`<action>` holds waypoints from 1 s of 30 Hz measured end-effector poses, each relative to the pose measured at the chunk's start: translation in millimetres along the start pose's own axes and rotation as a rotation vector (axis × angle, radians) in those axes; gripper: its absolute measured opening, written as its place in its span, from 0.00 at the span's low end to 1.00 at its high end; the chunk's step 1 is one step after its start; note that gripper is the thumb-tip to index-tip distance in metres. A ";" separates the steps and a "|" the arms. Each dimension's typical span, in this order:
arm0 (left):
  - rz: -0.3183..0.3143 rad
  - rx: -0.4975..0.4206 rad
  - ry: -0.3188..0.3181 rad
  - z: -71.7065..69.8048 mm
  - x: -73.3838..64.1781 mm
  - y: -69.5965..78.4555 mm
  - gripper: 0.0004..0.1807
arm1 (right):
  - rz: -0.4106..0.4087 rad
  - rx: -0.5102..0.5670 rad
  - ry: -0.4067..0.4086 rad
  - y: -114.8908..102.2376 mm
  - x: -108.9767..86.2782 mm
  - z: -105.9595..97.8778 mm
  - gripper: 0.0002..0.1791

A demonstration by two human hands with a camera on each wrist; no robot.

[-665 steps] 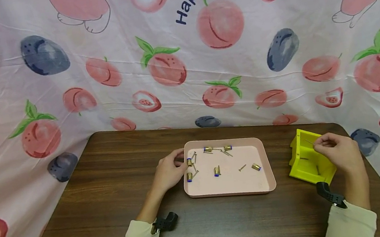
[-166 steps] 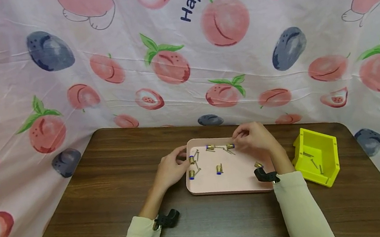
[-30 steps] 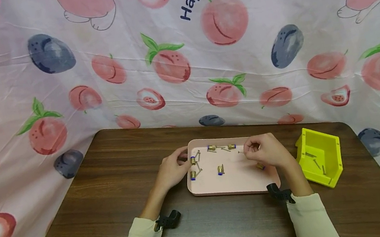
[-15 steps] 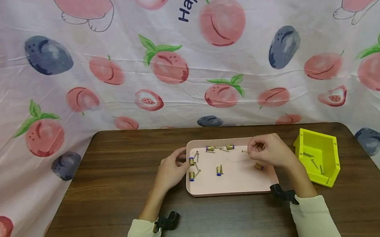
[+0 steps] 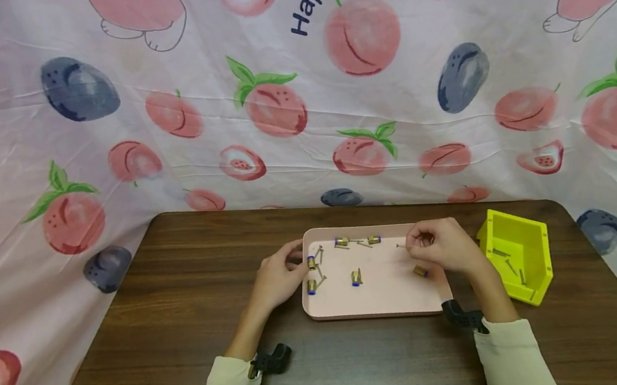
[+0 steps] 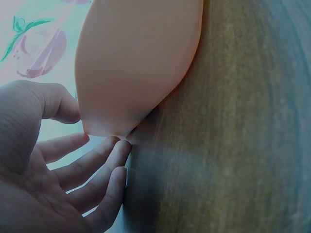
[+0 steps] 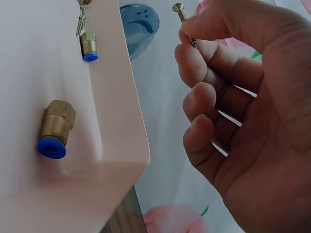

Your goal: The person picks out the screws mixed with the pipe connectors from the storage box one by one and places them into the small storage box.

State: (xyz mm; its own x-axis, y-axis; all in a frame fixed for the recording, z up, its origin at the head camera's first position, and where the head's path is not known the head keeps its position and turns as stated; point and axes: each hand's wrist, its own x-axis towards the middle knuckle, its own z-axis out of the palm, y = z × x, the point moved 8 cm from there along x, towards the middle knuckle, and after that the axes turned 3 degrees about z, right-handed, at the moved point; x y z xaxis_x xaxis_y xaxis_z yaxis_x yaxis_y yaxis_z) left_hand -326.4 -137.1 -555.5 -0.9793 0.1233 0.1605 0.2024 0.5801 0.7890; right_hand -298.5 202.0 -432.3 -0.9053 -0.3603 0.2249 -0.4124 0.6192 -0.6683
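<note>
My left hand [image 5: 279, 277] holds the left edge of a pale pink tray [image 5: 377, 304]; in the left wrist view its thumb and fingertips touch the tray's corner. Over the tray's right side, my right hand [image 5: 439, 244] pinches a small screw [image 7: 180, 12] between thumb and index finger, head outward. Several brass fittings with blue collars lie in the tray, among them one at back right [image 5: 373, 239], one in the middle [image 5: 355, 278] and one near the right side [image 7: 58, 124]. Loose screws [image 5: 320, 273] lie beside the fittings at the left, back and middle.
To the right of the tray stands a yellow bin [image 5: 538, 252] with several screws [image 5: 511, 266] inside. The brown wooden table [image 5: 189, 268] reaches back to a fruit-print cloth [image 5: 283, 183]. Both wrists carry black camera mounts [image 5: 273, 359].
My right hand was at the yellow bin, then at the tray's back edge; now it holds a screw slightly further right than a second ago. More screws lie in the bin. The left hand stays put.
</note>
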 end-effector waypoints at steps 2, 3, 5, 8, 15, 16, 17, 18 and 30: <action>-0.002 0.002 -0.003 0.0 -0.6 0.2 0.31 | 0.003 -0.004 -0.001 0.5 -0.8 0.0 0.04; -0.003 0.003 -0.005 0.2 -0.8 -0.1 0.31 | 0.003 -0.007 -0.001 0.8 -1.2 0.0 0.04; -0.005 0.006 -0.006 0.4 -1.1 -0.5 0.31 | 0.006 -0.010 -0.001 1.4 -2.0 -0.2 0.04; -0.004 0.008 -0.003 0.3 -1.4 -0.7 0.31 | 0.009 -0.013 -0.002 1.8 -3.1 -0.5 0.05; 0.002 0.007 0.019 -1.0 -3.3 1.7 0.30 | 0.016 -0.023 -0.010 2.4 -4.7 -1.2 0.05; 0.003 0.008 0.020 -0.8 -3.3 1.5 0.30 | 0.019 -0.024 -0.012 2.7 -5.1 -1.4 0.05; 0.003 0.007 0.021 -0.5 -3.2 1.1 0.30 | 0.019 -0.026 -0.013 2.8 -5.4 -1.6 0.04; 0.003 0.007 0.020 0.1 -3.0 0.4 0.30 | 0.019 -0.028 -0.014 2.9 -5.6 -1.9 0.04; -0.003 0.004 0.005 2.4 -1.6 -2.7 0.31 | 0.030 -0.027 0.000 5.1 -7.8 -7.3 0.04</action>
State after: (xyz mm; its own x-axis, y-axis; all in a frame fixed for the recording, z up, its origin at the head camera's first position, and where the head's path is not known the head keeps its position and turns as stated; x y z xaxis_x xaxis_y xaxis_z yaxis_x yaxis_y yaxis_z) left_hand -325.3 -136.9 -559.3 -0.9800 0.1173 0.1610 0.1992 0.5835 0.7873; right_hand -294.3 213.1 -432.3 -0.9172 -0.3415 0.2052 -0.3879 0.6480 -0.6554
